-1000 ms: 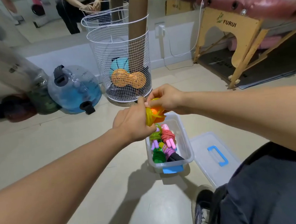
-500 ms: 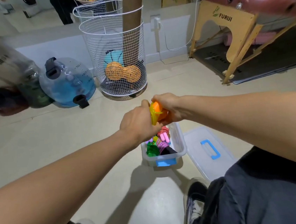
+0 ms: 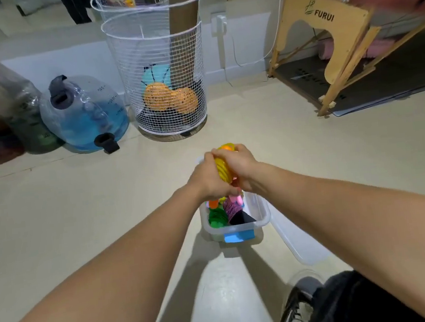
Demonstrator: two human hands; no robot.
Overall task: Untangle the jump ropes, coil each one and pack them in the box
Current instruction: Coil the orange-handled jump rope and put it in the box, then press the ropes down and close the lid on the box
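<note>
A coiled yellow jump rope [image 3: 222, 169] with orange handles is pressed between my two hands, right above the far end of the clear plastic box [image 3: 262, 220]. My left hand [image 3: 209, 178] grips the coil from the left and my right hand [image 3: 240, 165] from the right. An orange handle tip [image 3: 227, 147] shows above my fingers and another [image 3: 213, 203] below my left hand. Inside the box lie coiled ropes: a green one [image 3: 217, 216], a purple one [image 3: 231, 208] and pink handles [image 3: 236, 199].
The box's clear lid [image 3: 299, 240] lies on the floor to its right. A white wire basket [image 3: 160, 72] with balls stands beyond, next to a blue water bag [image 3: 86, 113]. A wooden table leg frame [image 3: 330, 43] is at right. My shoe [image 3: 300, 306] is near the bottom.
My hands have lowered with the yellow rope toward the box and closed more tightly around the coil. The view has tilted down, so the box sits lower in the frame.
</note>
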